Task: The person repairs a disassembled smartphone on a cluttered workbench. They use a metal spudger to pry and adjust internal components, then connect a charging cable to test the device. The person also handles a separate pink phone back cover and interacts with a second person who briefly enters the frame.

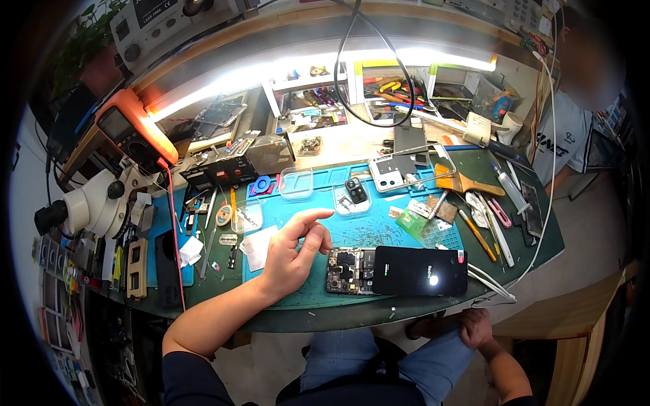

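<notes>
Hanging loosely bent, pinching nothing, the left hand [292,254] was beside the opened phone [406,271] on the mat [274,206], its bare insides [349,265] likely needing soft touches, and the right hand [477,327], fingers unclear, lay on a leg [440,348].

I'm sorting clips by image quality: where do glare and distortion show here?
Head view: the lamp burns out to white; head view: a white spot, probably a reflection, marks the phone screen; head view: the bench's near edge bows, and the picture's corners fall to black.
</notes>
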